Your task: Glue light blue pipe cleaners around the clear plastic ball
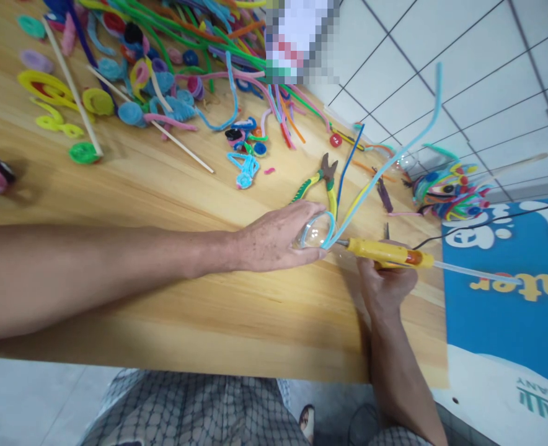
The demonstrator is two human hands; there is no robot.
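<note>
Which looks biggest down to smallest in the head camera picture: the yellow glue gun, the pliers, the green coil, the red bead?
1. yellow glue gun, though it is nearest the camera
2. pliers
3. green coil
4. red bead
The clear ball in the left hand is half hidden, so unranked.

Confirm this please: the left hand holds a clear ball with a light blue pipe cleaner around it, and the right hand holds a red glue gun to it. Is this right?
Not quite. The head view shows that the glue gun is yellow, not red. The rest is right: the left hand holds the clear ball with the light blue pipe cleaner around it, and the right hand holds the gun to it.
</note>
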